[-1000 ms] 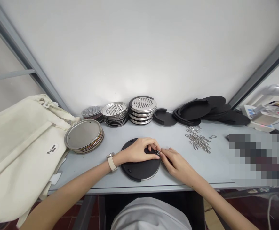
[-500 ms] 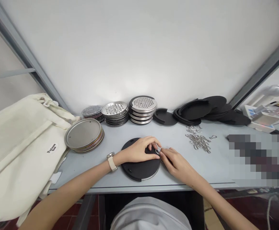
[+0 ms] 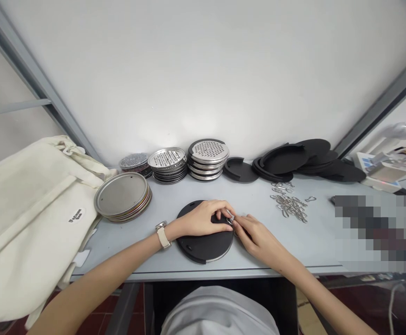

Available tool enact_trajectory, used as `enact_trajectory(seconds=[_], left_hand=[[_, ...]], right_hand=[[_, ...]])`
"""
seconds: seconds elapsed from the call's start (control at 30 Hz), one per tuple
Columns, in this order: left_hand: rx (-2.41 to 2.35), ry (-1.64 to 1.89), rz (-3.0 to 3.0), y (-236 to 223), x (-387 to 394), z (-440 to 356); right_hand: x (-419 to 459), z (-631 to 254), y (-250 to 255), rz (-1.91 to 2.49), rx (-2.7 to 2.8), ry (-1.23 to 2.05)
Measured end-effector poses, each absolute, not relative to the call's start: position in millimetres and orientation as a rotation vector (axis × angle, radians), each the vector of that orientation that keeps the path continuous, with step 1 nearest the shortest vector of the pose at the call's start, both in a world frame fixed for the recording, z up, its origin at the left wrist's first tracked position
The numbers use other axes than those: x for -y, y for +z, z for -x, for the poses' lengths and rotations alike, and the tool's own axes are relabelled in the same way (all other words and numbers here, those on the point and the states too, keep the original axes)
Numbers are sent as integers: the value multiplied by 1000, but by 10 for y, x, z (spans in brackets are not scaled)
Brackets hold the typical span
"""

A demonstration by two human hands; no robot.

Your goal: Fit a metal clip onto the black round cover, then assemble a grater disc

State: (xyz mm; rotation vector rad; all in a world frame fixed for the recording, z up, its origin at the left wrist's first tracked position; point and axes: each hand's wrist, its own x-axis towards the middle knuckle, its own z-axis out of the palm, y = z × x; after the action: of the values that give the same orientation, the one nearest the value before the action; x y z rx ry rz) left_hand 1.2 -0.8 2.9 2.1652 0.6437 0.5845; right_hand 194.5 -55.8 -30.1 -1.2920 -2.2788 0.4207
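Note:
A round black disc [image 3: 208, 247] with a small slot and a silvery rim lies flat near the table's front edge. Across its top rests my left hand [image 3: 205, 219], thumb and curled fingers closed in at the disc's right edge. My right hand [image 3: 255, 236] meets it there, pinching a small metal carabiner [image 3: 229, 221] between thumb and forefinger. The fingers cover most of the carabiner, so I cannot tell whether it passes through the disc. More loose carabiners [image 3: 290, 205] lie in a pile to the right.
Along the wall stand stacked grater discs [image 3: 168, 160], a black-edged grater stack [image 3: 208, 160] and overlapping black covers [image 3: 283, 160]. Plain round metal plates [image 3: 121, 195] are piled at left, beside a cream bag [image 3: 38, 209]. A white device [image 3: 381, 174] sits at right.
The carabiner has shifted slightly between my fingertips and shows less. Both hands otherwise stay in place at the disc's right edge.

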Motion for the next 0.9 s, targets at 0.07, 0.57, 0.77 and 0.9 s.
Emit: enact_trajectory(seconds=[0.07,0.57,0.77,0.9], left_hand=[[-655,576,-2142,18,7,-12],[-658,576,-2100,-13,0,-5],[-654,572,-2092,-30,-5,-6],[-651,578,-2093,-34,-7,-6]], right_hand=[[557,-1944,-299,1289,2281,423],[564,-1938,-284,1302,2280,417],[564,-1932,-288,1302,2279,413],[567,-1931,-302,1326,2268,417]])
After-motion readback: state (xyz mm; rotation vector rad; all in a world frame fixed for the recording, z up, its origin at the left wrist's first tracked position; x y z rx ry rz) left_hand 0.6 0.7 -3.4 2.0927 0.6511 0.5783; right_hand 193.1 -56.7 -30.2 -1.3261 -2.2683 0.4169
